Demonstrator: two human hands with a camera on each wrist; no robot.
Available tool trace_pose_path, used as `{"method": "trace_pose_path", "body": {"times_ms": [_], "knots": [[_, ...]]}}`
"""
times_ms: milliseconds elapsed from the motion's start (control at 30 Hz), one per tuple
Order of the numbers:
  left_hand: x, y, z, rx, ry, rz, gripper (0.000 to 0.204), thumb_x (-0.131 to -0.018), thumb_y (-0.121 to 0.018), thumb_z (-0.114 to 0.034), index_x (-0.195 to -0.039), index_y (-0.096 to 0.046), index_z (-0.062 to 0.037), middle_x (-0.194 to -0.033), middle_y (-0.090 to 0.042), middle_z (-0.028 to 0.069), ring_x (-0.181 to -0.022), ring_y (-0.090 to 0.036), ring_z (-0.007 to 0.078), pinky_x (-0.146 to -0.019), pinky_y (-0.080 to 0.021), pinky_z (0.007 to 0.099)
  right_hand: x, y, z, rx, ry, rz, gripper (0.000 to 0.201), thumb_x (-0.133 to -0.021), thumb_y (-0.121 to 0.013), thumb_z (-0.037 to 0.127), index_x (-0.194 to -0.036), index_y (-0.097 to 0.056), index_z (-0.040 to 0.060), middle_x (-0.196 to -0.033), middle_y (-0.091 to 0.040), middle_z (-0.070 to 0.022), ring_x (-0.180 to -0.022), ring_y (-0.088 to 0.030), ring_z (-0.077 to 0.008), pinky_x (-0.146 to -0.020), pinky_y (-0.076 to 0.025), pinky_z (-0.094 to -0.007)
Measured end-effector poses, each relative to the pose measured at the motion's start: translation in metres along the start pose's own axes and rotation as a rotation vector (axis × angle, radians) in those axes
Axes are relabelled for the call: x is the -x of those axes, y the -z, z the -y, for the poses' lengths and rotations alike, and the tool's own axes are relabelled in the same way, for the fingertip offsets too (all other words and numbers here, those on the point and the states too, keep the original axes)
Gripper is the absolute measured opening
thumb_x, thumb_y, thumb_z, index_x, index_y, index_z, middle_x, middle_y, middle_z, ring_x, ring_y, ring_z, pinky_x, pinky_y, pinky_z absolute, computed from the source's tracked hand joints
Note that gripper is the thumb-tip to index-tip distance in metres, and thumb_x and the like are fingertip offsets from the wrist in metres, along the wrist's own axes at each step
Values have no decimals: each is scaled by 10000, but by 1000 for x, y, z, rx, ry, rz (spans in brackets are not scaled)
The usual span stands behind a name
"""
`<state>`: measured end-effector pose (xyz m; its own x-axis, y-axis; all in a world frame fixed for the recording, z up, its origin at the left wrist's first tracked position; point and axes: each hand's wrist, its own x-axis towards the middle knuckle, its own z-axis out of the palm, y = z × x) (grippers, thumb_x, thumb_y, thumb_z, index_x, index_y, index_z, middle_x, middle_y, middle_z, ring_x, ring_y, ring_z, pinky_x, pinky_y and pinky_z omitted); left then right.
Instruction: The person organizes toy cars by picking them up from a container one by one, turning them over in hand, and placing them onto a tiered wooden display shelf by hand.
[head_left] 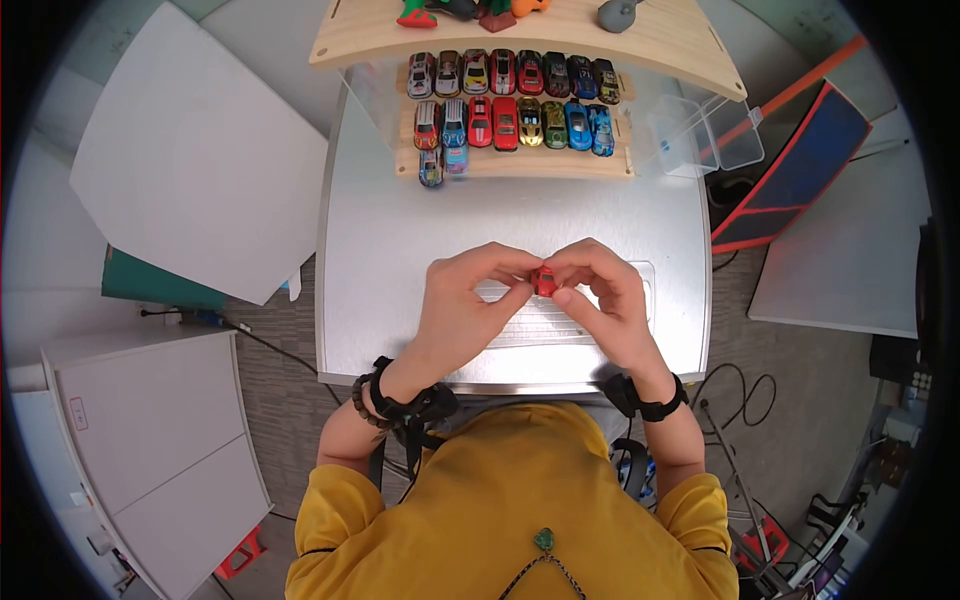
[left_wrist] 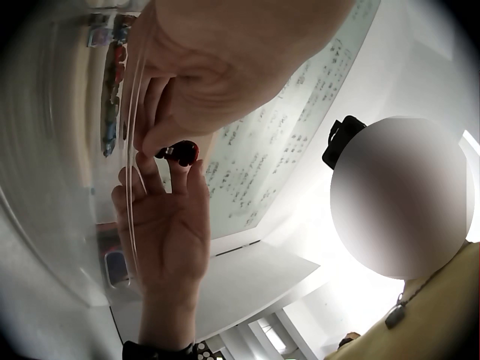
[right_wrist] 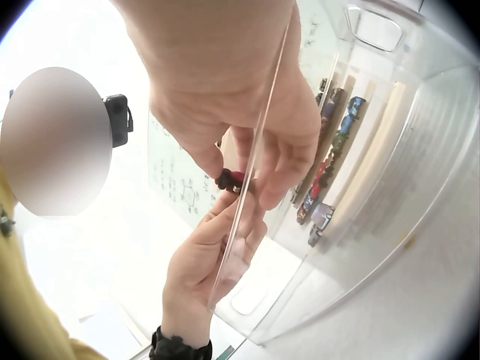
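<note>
A small red toy car (head_left: 544, 282) is held between both hands above the front of the metal table. My left hand (head_left: 462, 300) pinches it from the left with thumb and forefinger. From the other side, my right hand (head_left: 612, 300) grips it the same way, its fingers curved. In the left wrist view the dark underside of the toy car (left_wrist: 180, 153) shows at the fingertips. Below the hands lies a clear plastic box (head_left: 648, 290) with ridges on its base, partly hidden by the hands. Its transparent wall crosses the right wrist view.
Beyond the hands, several toy cars (head_left: 505, 123) stand in rows on a stepped wooden rack (head_left: 590, 170). Above it a wooden shelf (head_left: 540, 38) bears small figures. A clear container (head_left: 740, 145) with its lid raised stands at the back right of the table (head_left: 370, 230).
</note>
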<state>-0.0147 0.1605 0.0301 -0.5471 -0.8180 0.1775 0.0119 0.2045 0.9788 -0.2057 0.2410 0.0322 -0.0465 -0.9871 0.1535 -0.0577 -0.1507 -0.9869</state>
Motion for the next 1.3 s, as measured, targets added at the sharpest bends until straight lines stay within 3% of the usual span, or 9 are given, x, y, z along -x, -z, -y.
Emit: {"method": "trace_pose_path", "body": {"times_ms": [300,367,1067,1300], "knots": [[-1,0,-4,8,7,23,260,-836,-749,60,-1082,-751,-23,-982,-793,79,-896,-784,185,-831,-618,303,0,-1,6,28,-28,4,247,-929,-754,46,-1166,-705,-4,-1076,-722,-83,-947,-686,-142,-810,-544,-286],[0,2,-4,-19,26,51,288,-855,-768,62,-1128,-728,-20,-1022,-776,61,-957,-753,151,-859,-588,294,1,0,3,9,-20,3,239,-936,-749,53,-1165,-704,-2,-1070,-728,-82,-944,-687,-142,-813,-544,-287],[-2,1,-4,-134,13,92,364,-814,-823,15,-1159,-735,-58,-1041,-735,49,-940,-715,156,-813,-571,294,-1,-1,5,107,-31,-24,293,-892,-813,116,-1137,-685,18,-983,-745,-54,-880,-683,-128,-788,-511,-282],[-4,0,-5,-144,-5,69,326,-806,-781,28,-1110,-741,-83,-1028,-750,48,-917,-751,180,-766,-586,303,-2,-1,5,152,-29,-17,290,-880,-823,123,-1108,-670,29,-965,-737,-50,-868,-683,-132,-778,-508,-283]]}}
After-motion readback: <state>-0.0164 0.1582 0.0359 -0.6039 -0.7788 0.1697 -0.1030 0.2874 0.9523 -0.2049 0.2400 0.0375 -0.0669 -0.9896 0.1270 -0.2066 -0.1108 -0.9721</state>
